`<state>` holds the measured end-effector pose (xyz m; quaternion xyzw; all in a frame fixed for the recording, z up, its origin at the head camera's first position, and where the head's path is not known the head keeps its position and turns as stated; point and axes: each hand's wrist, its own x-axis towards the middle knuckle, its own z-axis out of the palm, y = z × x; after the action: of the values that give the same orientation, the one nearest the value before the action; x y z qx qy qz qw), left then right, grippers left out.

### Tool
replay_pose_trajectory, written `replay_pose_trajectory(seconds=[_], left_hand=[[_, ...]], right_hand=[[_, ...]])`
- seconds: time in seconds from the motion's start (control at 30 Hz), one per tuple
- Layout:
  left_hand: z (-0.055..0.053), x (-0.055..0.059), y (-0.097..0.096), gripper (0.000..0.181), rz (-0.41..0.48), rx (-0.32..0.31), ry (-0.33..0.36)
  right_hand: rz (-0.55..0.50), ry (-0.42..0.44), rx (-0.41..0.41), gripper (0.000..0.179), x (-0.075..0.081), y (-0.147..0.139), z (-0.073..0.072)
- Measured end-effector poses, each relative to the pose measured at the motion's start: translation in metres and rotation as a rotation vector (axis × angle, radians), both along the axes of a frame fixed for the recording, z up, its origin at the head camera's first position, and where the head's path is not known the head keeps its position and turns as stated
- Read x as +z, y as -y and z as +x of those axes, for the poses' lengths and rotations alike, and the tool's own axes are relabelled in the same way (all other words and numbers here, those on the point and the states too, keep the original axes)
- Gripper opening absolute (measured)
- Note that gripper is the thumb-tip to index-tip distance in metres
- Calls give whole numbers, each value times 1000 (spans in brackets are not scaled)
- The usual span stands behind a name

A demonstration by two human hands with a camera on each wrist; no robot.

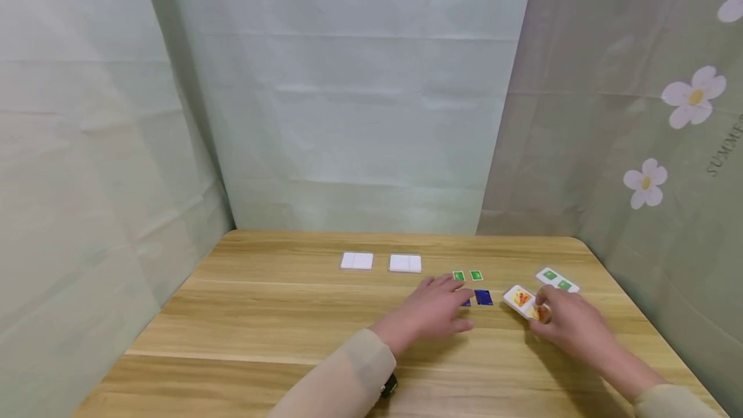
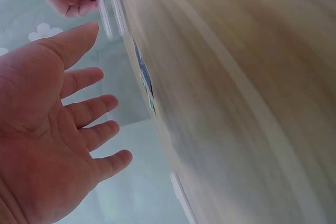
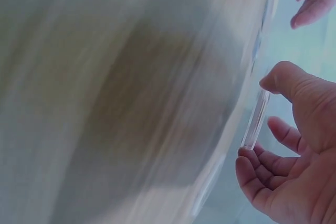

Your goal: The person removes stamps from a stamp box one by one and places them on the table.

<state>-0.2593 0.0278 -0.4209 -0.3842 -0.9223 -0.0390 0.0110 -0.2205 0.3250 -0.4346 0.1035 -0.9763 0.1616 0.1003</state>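
My right hand [image 1: 571, 324] pinches a clear-edged white tile [image 1: 515, 297] with two orange-red pictures, its edge between thumb and fingertips in the right wrist view [image 3: 255, 119]. Behind it lies a similar tile with two green pictures [image 1: 548, 274]. My left hand [image 1: 432, 311] hovers palm down over the table with its fingers spread and holds nothing, as the left wrist view also shows. Beyond its fingertips lie a dark blue card [image 1: 484, 297] and a second blue one, partly hidden by the fingers. Two small green cards [image 1: 476, 275] lie just behind them.
Two blank white tiles, a left one [image 1: 356, 260] and a right one [image 1: 405, 263], lie toward the back of the wooden table [image 1: 261, 315]. Hanging cloth [image 1: 348, 95] encloses the back and sides. A small black object [image 1: 389, 386] shows beside the left sleeve.
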Motion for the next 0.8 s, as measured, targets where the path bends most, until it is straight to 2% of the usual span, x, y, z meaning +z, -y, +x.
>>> replay_pose_trajectory(seconds=[0.3,0.57,0.8], left_hand=[[-4,-3,26,65,41,46,17],[-8,-8,51,65,82,87,30],[-4,-6,72,65,122,93,20]], right_hand=[[-23,-58,98,36,2,41,-7],[-59,-62,160,33,4,74,-12],[-55,-47,189,33,4,97,-17]])
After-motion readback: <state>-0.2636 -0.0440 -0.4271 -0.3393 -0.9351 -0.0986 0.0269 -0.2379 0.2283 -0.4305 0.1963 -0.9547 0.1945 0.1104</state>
